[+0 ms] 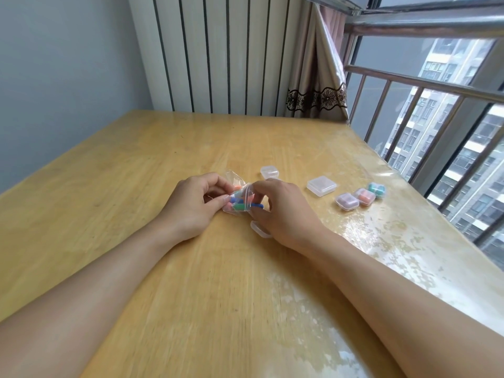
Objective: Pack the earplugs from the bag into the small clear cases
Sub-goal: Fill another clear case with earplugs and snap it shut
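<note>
Hands, left (191, 203) and right (283, 211), pinch the earplug bag (240, 197) on a wooden counter (136, 173), railed window (436, 118) at two o'clock.

Light wooden table (136, 165) under a glossy clear cover, daylight glare on its right side. Pale blue-grey wall (68, 64) at left, white ribbed radiator (218, 50) behind the table. Beige curtain (319, 77) with dark lace trim beside a barred window (425, 110); high-rise apartment blocks (450, 148) outside.
</note>
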A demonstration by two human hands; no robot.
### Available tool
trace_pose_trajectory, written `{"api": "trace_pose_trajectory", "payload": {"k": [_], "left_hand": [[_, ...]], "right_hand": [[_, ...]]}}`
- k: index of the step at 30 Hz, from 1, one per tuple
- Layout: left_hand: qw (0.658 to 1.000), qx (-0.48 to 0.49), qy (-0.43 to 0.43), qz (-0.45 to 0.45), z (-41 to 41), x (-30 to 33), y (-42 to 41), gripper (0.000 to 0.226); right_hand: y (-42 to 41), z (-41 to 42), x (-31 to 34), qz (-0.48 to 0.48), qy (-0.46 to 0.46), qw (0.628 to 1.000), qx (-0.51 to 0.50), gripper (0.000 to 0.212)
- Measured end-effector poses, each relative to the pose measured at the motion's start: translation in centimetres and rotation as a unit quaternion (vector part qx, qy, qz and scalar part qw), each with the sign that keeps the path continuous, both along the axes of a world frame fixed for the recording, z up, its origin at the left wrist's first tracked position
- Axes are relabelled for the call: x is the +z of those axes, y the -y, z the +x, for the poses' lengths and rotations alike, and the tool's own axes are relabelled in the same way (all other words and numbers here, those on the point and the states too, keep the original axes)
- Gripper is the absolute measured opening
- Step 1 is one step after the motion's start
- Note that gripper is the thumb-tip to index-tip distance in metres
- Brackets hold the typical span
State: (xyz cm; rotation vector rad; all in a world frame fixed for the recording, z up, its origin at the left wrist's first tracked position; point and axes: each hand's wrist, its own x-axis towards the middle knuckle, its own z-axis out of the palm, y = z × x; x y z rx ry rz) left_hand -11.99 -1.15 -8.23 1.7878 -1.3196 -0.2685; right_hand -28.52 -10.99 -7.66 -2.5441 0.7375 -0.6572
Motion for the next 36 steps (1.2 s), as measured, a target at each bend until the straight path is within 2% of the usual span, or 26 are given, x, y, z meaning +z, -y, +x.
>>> {"api": "trace_pose_trajectory", "payload": {"k": [1, 4, 7, 10, 13, 15, 17, 23, 29, 36], "left_hand": [[1.000, -0.002, -0.009, -0.001, 0.0, 0.0, 0.0, 0.014], [1.000, 0.001, -0.019, -0.005, 0.0, -0.1, 0.0, 0.015], [1.000, 0.010, -0.021, -0.017, -0.1, -0.1, 0.0, 0.016], [0.999, -0.011, -0.030, -0.028, -0.2, -0.1, 0.0, 0.020], [0.998, -0.034, -0.033, -0.031, -0.2, -0.1, 0.1, 0.022], [0.998, -0.044, -0.036, -0.036, -0.3, 0.0, 0.1, 0.022], [0.997, -0.054, -0.040, -0.039, -0.3, 0.0, 0.0, 0.024], [0.999, 0.030, 0.022, -0.036, 0.1, -0.3, 0.3, 0.020], [0.996, 0.055, 0.058, -0.032, 0.3, -0.2, 0.1, 0.017], [0.994, 0.070, 0.080, -0.022, 0.2, -0.1, -0.1, 0.017]], "right_hand": [[-0.1, 0.0, 0.0, 0.004, -0.001, 1.000, 0.004, 0.036], [-0.3, 0.1, 0.0, 0.018, -0.010, 1.000, 0.017, 0.020], [-0.6, 0.1, 0.4, 0.028, -0.002, 1.000, 0.001, 0.043], [-0.8, 0.1, 0.6, 0.020, -0.010, 1.000, -0.020, 0.045], [-0.8, 0.1, 0.5, 0.013, -0.033, 0.999, -0.028, 0.034], [-0.8, 0.1, 0.5, 0.009, -0.054, 0.998, -0.027, 0.010], [-0.9, 0.1, 0.5, -0.002, -0.059, 0.998, -0.033, 0.012], [-0.2, -0.2, 0.3, 0.015, 0.017, 0.999, -0.046, 0.010], [-0.1, -0.6, 0.5, 0.036, 0.057, 0.998, -0.015, 0.004], [0.6, -3.3, 2.5, -0.026, 0.101, 0.995, 0.007, 0.009]]}}
